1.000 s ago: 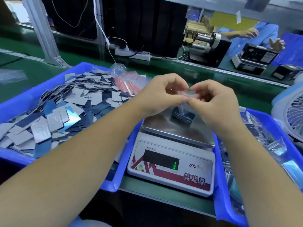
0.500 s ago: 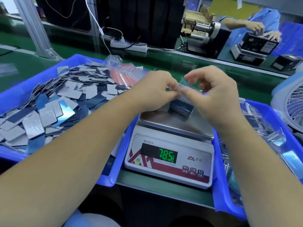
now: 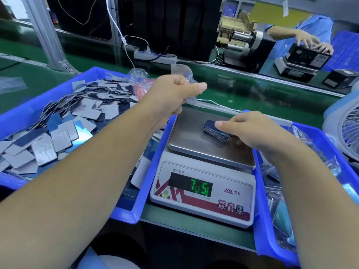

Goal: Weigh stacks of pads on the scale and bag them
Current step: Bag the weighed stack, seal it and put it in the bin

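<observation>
Pinching the stack of pads (image 3: 216, 131) on the scale (image 3: 204, 195) with right hand (image 3: 250, 131), left hand (image 3: 171, 94) gripping a clear bag (image 3: 182, 73) — risking a loose stack fanning apart, pads spilling on lifting.

Scale (image 3: 202, 191) at centre on bench, stack of pads (image 3: 214, 131) on its pan, bin of loose pads (image 3: 58, 123) to left, bin of bagged pads (image 3: 310, 171) to right, fan (image 3: 347, 133) far right, power strip (image 3: 155, 56) behind.
</observation>
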The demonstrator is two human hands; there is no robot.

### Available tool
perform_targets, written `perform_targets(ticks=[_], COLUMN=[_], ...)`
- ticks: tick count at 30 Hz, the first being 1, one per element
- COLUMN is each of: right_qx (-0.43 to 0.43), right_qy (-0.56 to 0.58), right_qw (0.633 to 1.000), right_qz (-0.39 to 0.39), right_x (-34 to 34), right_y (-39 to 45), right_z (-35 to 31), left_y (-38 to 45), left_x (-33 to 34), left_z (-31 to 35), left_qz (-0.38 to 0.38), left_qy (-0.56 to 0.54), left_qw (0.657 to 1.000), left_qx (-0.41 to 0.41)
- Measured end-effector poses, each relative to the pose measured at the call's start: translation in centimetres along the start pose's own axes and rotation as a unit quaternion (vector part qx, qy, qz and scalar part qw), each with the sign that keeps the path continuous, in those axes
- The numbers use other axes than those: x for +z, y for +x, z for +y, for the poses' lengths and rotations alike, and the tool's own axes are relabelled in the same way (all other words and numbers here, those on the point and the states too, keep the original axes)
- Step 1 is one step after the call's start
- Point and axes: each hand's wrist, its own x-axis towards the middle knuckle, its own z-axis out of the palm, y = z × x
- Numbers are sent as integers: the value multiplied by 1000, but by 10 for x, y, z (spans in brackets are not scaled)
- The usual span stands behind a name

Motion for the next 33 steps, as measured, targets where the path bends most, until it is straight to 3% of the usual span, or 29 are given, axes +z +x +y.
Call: perform_targets(ticks=[4, 14, 19, 24, 28, 33], right_qx=[-9, -59, -76, -52, -50, -97], right_qy=[-31, -35, -22, -55, -59, -64], right_qw=[999, 998, 996, 996, 995, 993], right_qz=[1, -16, -40, -55, -55, -37], right_x=[1, 3, 4, 2, 3, 6], right_y=[-1, -4, -4, -5, -7, -12], right_z=[-1, -4, -4, -4, -7, -12], left_y=[0, -1, -3, -5, -5, -3], left_x=[0, 4, 4, 5, 6, 4], left_z=[2, -4, -4, -2, -3, -2], left_qz=[-54, -93, -114, -111, -114, -65], left_qy=[-39, 68, -14, -64, -23, 44], left_qw=[998, 993, 993, 992, 993, 997], left_qx=[-8, 23, 7, -8, -5, 19])
